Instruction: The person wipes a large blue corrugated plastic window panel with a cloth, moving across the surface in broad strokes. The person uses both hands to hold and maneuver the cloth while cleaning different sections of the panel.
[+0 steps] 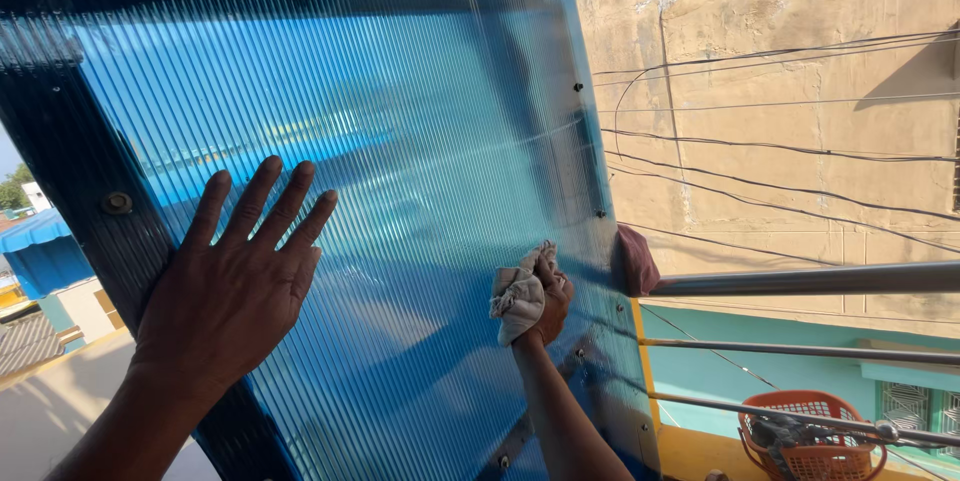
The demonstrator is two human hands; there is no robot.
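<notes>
Both hands are on the blue ribbed panel [400, 141], your left hand [235, 281] spread flat and your right hand [545, 301] clenched on a pale cloth [518, 299] low near its right edge, progress unreadable, while the orange basket [812, 441] below holds dark items.

- Left hand [232, 286]: arm reaching up from lower left, palm pressed flat, fingers spread and pointing upward.
- Right hand [548, 299]: forearm rising from below, wrist bent, fingers curled tight in a closed grip.
</notes>
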